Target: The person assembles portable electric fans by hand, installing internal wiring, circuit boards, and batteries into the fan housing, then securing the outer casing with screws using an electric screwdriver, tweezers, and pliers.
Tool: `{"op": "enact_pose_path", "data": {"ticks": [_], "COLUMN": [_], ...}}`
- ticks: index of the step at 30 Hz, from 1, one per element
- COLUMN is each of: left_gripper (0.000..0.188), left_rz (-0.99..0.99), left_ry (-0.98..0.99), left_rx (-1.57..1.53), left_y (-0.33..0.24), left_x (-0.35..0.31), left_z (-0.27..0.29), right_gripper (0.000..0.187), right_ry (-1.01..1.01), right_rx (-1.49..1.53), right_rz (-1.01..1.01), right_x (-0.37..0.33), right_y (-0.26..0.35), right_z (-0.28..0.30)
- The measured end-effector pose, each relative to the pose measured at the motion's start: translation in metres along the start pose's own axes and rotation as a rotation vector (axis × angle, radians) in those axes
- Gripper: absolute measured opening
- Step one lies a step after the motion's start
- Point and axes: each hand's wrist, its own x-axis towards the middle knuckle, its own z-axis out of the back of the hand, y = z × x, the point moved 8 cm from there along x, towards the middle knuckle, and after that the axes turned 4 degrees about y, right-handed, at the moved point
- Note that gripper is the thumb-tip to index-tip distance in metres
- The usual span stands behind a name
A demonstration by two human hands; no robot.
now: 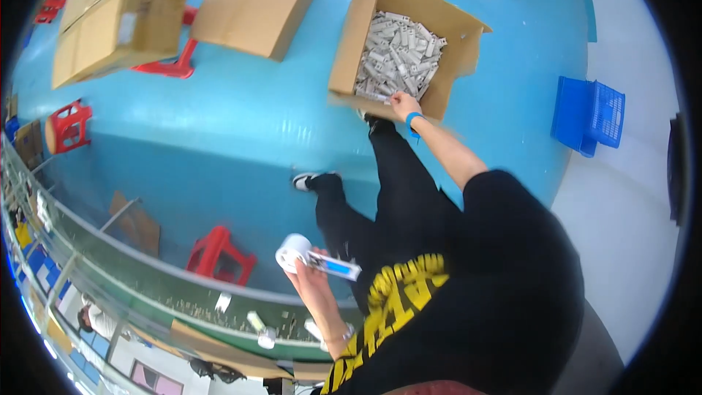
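Note:
My left hand (313, 283) is closed around a white device with a round, drum-shaped head (294, 248) and a flat, narrow arm bearing a blue strip. My right hand (403, 104), a blue band at its wrist, reaches over the near wall of an open cardboard box (457, 36). Its fingers are pinched together beside the pieces inside; whether one is between them, I cannot make out. Many small, elongated white-grey parts (398, 55) lie heaped in that box.
Two more cardboard boxes, one big (91, 18) and one flat-topped (256, 0), are at the far left. Red stools (221, 254) stand along a green workbench (197, 307) holding other white devices (263, 333). Blue baskets (585, 117) sit by the right wall. Someone (102, 318) is beyond the bench.

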Motion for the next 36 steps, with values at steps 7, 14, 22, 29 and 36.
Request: {"op": "enact_pose_path", "data": {"ticks": [7, 14, 22, 29, 36], "left_gripper": [0.048, 0.056, 0.05, 0.045, 0.035], "left_rz": [0.485, 0.561, 0.236, -0.161, -0.432], "left_ry": [-0.129, -0.268, -0.168, 0.143, 0.22], "left_rx": [0.113, 0.12, 0.042, -0.189, -0.42], "left_y": [0.167, 0.205, 0.094, -0.031, -0.137], "left_x": [0.059, 0.071, 0.011, -0.023, -0.062], "left_z": [-0.053, -0.062, -0.093, -0.123, -0.025], "right_gripper": [0.051, 0.044, 0.037, 0.047, 0.053], "right_ry": [0.074, -0.031, 0.23, 0.537, 0.891], "right_rx": [-0.341, -0.552, 0.755, 0.86, 0.678], "right_rz": [0.046, 0.044, 0.205, 0.53, 0.767], "right_x": [0.2, 0.285, 0.032, -0.191, -0.374], "right_y": [-0.065, -0.115, 0.034, 0.288, 0.431], "right_z": [-0.061, -0.076, 0.072, 0.212, 0.155]}}
